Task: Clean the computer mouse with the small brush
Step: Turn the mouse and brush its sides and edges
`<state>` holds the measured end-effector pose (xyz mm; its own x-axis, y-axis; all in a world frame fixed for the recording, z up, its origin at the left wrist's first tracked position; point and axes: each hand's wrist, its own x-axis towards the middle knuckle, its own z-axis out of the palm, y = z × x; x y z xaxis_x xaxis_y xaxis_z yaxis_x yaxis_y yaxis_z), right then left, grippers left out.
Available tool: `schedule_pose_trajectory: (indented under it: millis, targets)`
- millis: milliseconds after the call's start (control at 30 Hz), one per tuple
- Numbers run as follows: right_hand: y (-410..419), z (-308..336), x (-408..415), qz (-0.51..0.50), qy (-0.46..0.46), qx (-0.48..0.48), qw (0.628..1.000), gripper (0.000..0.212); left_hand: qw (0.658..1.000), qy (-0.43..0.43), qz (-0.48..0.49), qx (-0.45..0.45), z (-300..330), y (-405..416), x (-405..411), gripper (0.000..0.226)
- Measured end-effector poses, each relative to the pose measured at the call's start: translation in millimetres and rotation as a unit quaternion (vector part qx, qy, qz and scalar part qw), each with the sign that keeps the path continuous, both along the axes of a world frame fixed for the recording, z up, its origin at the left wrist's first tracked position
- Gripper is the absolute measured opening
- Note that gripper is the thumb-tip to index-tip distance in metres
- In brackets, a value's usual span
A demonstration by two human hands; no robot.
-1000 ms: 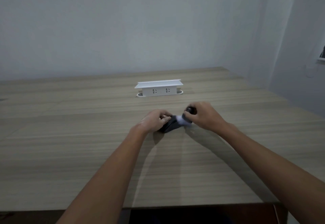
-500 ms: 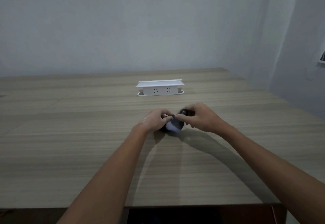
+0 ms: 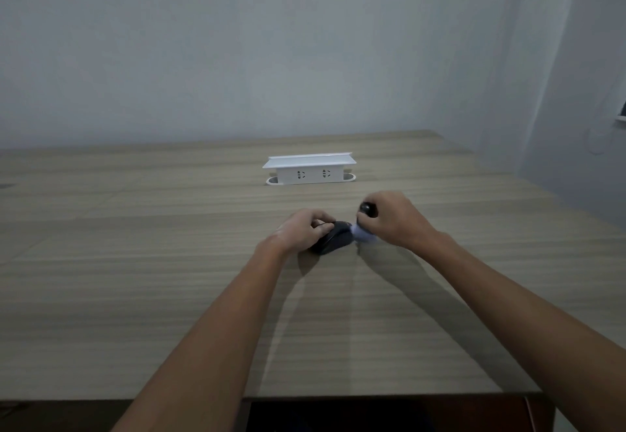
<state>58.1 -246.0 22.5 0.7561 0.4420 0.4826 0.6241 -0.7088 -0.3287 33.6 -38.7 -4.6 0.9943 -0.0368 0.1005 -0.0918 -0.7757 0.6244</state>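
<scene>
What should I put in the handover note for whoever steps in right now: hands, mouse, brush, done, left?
Left hand: closed on the black mouse, steadying it on the wooden table.
Right hand: gripping the brush by its dark handle, pale bristles at the mouse's right end.
Done: brush picked up, brushing under way.
Left: how clean the mouse is cannot be judged; probably finish the remaining surfaces, then set the brush down.
White socket box sits behind, untouched.

mouse (image 3: 333, 237) on table (image 3: 135, 279), brush (image 3: 365, 224) right, socket box (image 3: 309, 169) behind
</scene>
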Motion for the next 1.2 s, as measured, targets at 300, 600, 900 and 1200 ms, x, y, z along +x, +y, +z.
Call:
schedule_pose_trajectory:
  millis: [300,600,900,1200]
  targets:
    - [5,0,1,0.019,0.011,0.000,1.000,0.023,1.000,0.007,-0.001,-0.015,3,1,-2,0.031]
    - [14,8,-8,0.092,0.062,-0.006,0.994,0.026,1.000,0.011,-0.011,-0.019,4,3,-1,0.021]
    - [10,10,-20,0.144,0.122,0.004,0.982,0.028,1.000,0.011,-0.018,-0.017,5,3,0,0.016]
    - [-4,3,-2,0.054,0.042,0.038,0.997,0.021,1.000,0.012,-0.003,-0.024,3,1,-2,0.032]
